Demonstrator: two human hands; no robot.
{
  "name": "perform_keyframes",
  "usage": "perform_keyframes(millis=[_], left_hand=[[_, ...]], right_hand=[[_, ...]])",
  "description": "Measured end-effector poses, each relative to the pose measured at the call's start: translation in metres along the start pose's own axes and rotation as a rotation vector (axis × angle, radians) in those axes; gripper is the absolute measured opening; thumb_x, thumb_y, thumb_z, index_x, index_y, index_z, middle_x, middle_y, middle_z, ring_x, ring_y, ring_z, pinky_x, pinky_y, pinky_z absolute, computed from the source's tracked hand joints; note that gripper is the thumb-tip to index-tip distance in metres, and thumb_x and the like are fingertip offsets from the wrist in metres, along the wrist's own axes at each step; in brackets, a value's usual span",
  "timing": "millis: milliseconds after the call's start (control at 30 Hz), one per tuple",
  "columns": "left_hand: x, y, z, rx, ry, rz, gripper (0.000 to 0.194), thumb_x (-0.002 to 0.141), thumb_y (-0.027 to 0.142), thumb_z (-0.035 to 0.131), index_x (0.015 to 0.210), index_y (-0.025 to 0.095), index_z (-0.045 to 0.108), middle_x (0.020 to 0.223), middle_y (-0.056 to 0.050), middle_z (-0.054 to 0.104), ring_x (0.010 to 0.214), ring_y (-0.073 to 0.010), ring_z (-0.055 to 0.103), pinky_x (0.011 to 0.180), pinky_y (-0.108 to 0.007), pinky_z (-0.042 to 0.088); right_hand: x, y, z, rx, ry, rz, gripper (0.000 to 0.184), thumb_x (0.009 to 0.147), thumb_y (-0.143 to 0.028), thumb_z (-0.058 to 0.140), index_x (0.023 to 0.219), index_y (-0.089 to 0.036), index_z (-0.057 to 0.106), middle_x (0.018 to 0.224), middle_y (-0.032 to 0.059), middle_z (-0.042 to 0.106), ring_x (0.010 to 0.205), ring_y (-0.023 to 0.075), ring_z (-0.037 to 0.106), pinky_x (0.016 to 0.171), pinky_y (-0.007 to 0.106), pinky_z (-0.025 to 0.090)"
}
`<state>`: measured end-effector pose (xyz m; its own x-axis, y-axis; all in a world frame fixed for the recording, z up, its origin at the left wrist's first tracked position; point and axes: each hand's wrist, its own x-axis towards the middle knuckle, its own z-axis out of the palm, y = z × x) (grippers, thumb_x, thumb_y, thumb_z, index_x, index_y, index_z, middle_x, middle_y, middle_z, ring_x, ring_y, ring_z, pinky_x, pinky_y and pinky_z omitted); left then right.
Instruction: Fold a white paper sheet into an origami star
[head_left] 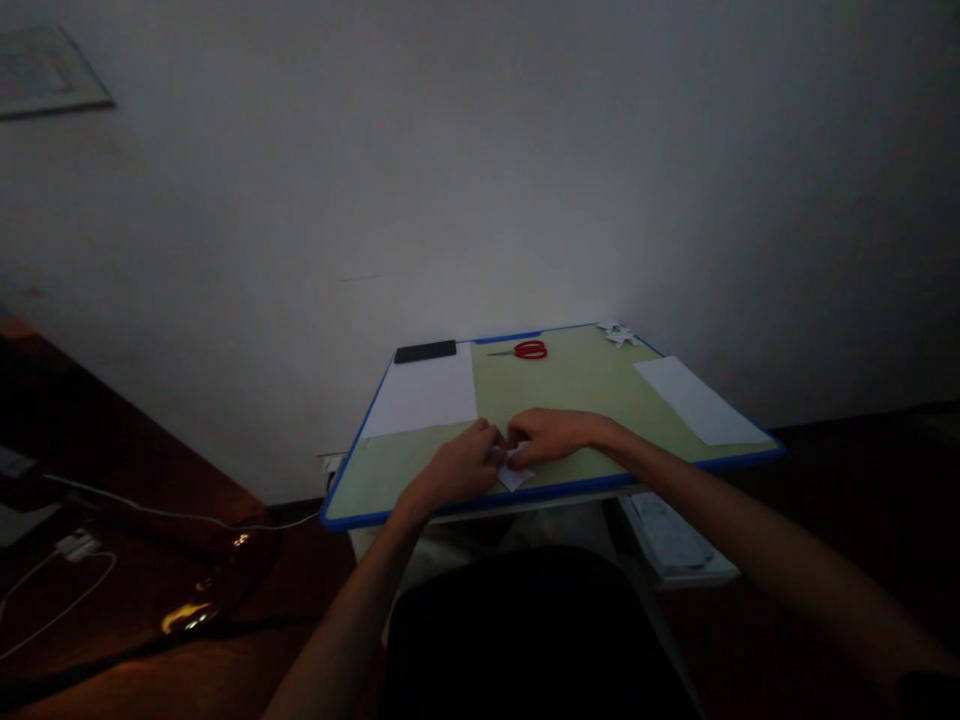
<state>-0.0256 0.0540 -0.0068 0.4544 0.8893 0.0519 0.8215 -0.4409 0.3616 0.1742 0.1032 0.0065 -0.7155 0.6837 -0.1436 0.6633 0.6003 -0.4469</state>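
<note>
Close to the near edge of the green tabletop (570,385), both hands meet over a small piece of white paper (514,478). My left hand (465,462) has its fingers curled onto the paper's left side. From the right, my right hand (553,434) presses its bent fingers on the same paper. Part of the paper is hidden under the fingers, and its folds are too dim to make out. Red-handled scissors (529,350) lie beyond the hands, blades pointing left.
A large white sheet (421,388) lies at the left, with a dark flat object (425,352) behind it. Another white sheet (699,400) is at the right. Small white paper pieces (618,333) are heaped at the far right corner. The wall (480,170) stands behind.
</note>
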Motion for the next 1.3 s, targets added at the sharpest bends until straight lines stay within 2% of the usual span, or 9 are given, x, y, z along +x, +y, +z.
perform_keyframes(millis=[133,333,500,667,833,967,1067,1200,1300], left_hand=[[-0.008,-0.002,0.002,-0.050,0.016,0.009,0.020,0.101,0.025,0.046,0.102,0.018,0.065,0.103,-0.011,0.072,0.094,-0.0255,0.070,0.085,-0.039,0.054],[-0.018,-0.004,0.007,-0.190,0.064,0.064,0.015,0.093,0.019,0.061,0.106,0.018,0.067,0.103,-0.009,0.074,0.094,-0.0243,0.069,0.083,-0.037,0.053],[-0.025,0.000,0.002,-0.227,0.096,0.083,0.012,0.097,0.025,0.062,0.098,0.018,0.071,0.092,-0.006,0.073,0.083,-0.0215,0.067,0.077,-0.034,0.050],[-0.028,0.000,0.002,-0.236,0.114,0.072,0.011,0.094,0.022,0.065,0.089,0.017,0.073,0.092,-0.006,0.071,0.080,-0.0194,0.065,0.074,-0.032,0.048],[-0.023,0.004,-0.001,-0.184,0.032,-0.001,0.012,0.091,0.022,0.063,0.084,0.017,0.072,0.079,-0.004,0.069,0.071,-0.0177,0.061,0.068,-0.030,0.043],[-0.012,0.010,-0.008,-0.083,-0.049,-0.004,0.011,0.082,0.011,0.059,0.082,0.016,0.069,0.077,-0.003,0.068,0.070,-0.0169,0.058,0.064,-0.029,0.039],[-0.002,0.011,-0.014,-0.069,-0.119,0.009,0.013,0.079,0.012,0.061,0.086,0.017,0.071,0.075,-0.002,0.068,0.067,-0.0162,0.057,0.061,-0.028,0.036],[0.007,0.014,-0.021,-0.041,-0.192,-0.010,0.030,0.075,0.014,0.064,0.103,0.015,0.075,0.085,-0.005,0.074,0.071,-0.0177,0.062,0.063,-0.028,0.041],[0.006,0.018,-0.023,-0.003,-0.231,-0.043,0.029,0.074,0.013,0.062,0.099,0.014,0.077,0.089,-0.009,0.078,0.077,-0.0207,0.068,0.066,-0.029,0.045]], right_hand=[[-0.006,0.001,0.013,0.033,0.126,-0.006,0.029,0.086,-0.032,0.078,0.107,-0.012,0.079,0.098,0.0102,0.080,0.081,0.0199,0.068,0.066,0.027,0.045],[-0.024,-0.005,0.025,0.080,0.268,-0.056,0.024,0.091,-0.030,0.076,0.111,-0.016,0.076,0.111,0.0118,0.079,0.101,0.0247,0.071,0.084,0.033,0.051],[-0.039,-0.008,0.024,0.169,0.283,-0.111,0.011,0.095,-0.024,0.071,0.102,-0.019,0.078,0.098,0.0064,0.081,0.087,0.0205,0.072,0.079,0.031,0.051],[-0.042,-0.010,0.028,0.092,0.299,-0.102,0.010,0.094,-0.021,0.070,0.097,-0.017,0.078,0.099,0.0094,0.078,0.090,0.0220,0.068,0.081,0.033,0.047],[-0.034,-0.007,0.025,0.155,0.199,-0.059,0.014,0.090,-0.013,0.067,0.095,-0.016,0.080,0.094,0.0071,0.080,0.084,0.0193,0.070,0.076,0.029,0.047],[-0.022,-0.005,0.012,0.205,0.065,0.012,0.018,0.083,-0.014,0.072,0.099,-0.016,0.080,0.089,0.0052,0.082,0.078,0.0180,0.071,0.068,0.026,0.048],[-0.009,-0.004,-0.002,0.195,-0.046,0.067,0.041,0.078,-0.020,0.080,0.118,-0.013,0.076,0.086,0.0051,0.080,0.077,0.0186,0.071,0.068,0.026,0.049],[0.009,-0.003,-0.019,0.155,-0.253,0.111,0.027,0.075,-0.024,0.082,0.099,-0.012,0.081,0.079,0.0035,0.078,0.075,0.0185,0.070,0.068,0.026,0.049],[0.018,-0.004,-0.024,0.092,-0.319,0.152,0.022,0.074,-0.027,0.082,0.090,-0.011,0.082,0.075,0.0029,0.074,0.075,0.0190,0.067,0.069,0.028,0.047]])
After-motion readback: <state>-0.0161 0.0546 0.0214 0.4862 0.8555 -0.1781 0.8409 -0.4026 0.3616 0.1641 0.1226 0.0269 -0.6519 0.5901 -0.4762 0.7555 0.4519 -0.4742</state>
